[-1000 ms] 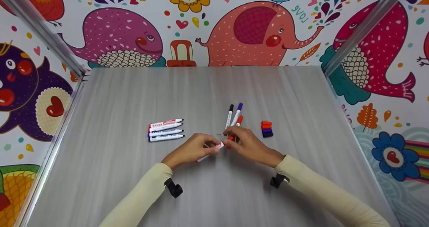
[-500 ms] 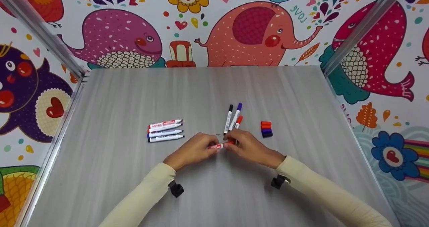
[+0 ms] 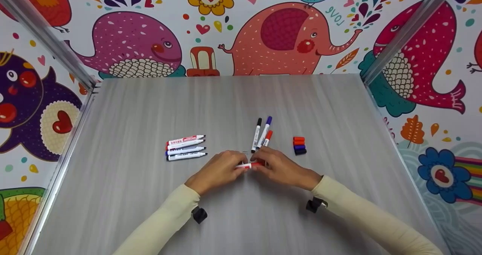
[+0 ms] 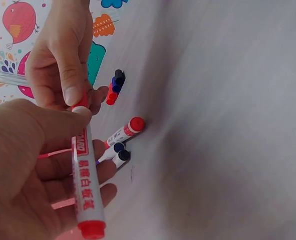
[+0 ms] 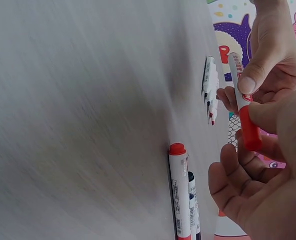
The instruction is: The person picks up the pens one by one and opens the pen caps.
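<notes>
Between both hands, over the middle of the table, is a white whiteboard marker [image 4: 84, 172] with red lettering and a red end. My left hand [image 3: 221, 169] grips its white barrel, thumb on top. At the other end, my right hand [image 3: 283, 168] pinches the red cap [image 5: 249, 129] between thumb and fingers. The cap sits over the marker's tip end, in line with the barrel. Just beyond the right hand lie three capped markers: a black one [image 3: 256, 135], a blue one [image 3: 264, 133] and a red one [image 3: 267, 138], partly hidden by that hand.
Several uncapped markers [image 3: 186, 148] lie side by side to the left, dark tips pointing right. A row of loose red, blue and black caps [image 3: 299, 145] sits to the right. Small dark pen strokes [image 4: 132, 174] mark the grey table [image 3: 226, 100]. Printed walls enclose it.
The held marker has turned from slanting down to the left to nearly level. My left hand has shifted slightly right; the right hand stays about where it was.
</notes>
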`<state>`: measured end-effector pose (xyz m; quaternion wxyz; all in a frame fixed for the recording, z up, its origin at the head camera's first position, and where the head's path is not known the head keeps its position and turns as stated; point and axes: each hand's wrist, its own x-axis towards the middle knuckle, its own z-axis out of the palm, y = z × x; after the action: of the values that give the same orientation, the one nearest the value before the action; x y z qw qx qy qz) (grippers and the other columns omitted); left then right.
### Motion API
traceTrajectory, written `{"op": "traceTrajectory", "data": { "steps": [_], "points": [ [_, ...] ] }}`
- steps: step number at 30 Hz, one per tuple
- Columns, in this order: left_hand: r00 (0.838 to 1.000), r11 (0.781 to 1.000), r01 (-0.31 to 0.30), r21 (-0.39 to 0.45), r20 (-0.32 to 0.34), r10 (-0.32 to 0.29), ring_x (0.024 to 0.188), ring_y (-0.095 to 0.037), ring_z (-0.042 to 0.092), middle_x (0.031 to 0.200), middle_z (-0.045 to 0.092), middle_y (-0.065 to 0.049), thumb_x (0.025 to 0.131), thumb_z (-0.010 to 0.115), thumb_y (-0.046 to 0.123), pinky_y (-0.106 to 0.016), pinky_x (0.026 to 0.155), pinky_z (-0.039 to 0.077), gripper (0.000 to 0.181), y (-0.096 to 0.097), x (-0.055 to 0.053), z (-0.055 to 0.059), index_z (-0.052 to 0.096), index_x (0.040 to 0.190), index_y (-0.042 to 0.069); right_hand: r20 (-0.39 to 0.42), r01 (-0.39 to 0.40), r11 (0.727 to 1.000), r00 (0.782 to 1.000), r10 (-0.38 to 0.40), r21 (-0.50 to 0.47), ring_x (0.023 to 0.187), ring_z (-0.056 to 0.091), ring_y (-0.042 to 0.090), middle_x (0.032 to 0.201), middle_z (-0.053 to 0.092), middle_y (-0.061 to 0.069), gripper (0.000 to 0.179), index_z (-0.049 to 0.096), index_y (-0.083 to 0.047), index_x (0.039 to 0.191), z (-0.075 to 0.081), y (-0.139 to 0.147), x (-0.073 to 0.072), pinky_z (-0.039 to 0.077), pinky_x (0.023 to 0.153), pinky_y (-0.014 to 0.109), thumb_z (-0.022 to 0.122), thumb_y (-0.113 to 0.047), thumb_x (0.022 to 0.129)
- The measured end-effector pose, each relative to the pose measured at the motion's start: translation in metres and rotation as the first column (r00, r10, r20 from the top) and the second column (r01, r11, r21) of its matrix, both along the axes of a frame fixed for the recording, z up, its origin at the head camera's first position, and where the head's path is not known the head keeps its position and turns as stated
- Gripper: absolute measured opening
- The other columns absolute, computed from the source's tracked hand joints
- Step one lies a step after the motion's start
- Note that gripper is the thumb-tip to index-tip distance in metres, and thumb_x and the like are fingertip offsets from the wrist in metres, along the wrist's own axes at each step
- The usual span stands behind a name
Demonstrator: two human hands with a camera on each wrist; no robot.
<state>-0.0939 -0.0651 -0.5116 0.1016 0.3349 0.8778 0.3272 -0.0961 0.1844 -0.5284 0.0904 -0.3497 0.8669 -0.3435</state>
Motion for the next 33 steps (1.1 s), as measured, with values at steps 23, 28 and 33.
{"op": "traceTrajectory", "data": {
  "steps": [23,28,33],
  "points": [
    [0.979,0.998,0.023,-0.064,-0.199,-0.035,0.083,-0.015,0.063,0.101,0.073,-0.004,0.102,0.08,0.011,-0.032,0.075,0.058,0.013,0.0022,0.0086,-0.0047,0.081,0.115,0.007,0.04,-0.096,0.994,0.995,0.094,0.058,0.095,0.061,0.014,0.114,0.075,0.003,0.019,0.076,-0.008,0.126,0.0038,-0.0025,0.0017,0.059,0.088,0.032,0.072,-0.012,0.108],
    [0.97,0.997,0.041,-0.059,-0.237,-0.054,0.084,-0.017,0.067,0.098,0.075,-0.002,0.102,0.08,0.011,-0.036,0.075,0.059,0.009,0.0025,0.0095,-0.0045,0.081,0.111,0.009,0.081,-0.087,0.995,0.993,0.083,0.041,0.091,0.062,0.014,0.11,0.077,0.002,0.017,0.078,-0.008,0.124,0.003,-0.0026,0.0013,0.058,0.087,0.032,0.072,-0.011,0.108],
    [0.969,0.997,0.046,-0.067,-0.241,-0.061,0.082,-0.016,0.066,0.095,0.076,-0.002,0.103,0.079,0.011,-0.035,0.074,0.059,0.007,0.0027,0.0101,-0.0042,0.081,0.11,0.009,0.104,-0.086,0.996,0.991,0.083,0.028,0.088,0.063,0.013,0.109,0.078,0.001,0.017,0.079,-0.008,0.123,0.0035,-0.0029,0.001,0.058,0.084,0.03,0.072,-0.011,0.108]
  ]
}}
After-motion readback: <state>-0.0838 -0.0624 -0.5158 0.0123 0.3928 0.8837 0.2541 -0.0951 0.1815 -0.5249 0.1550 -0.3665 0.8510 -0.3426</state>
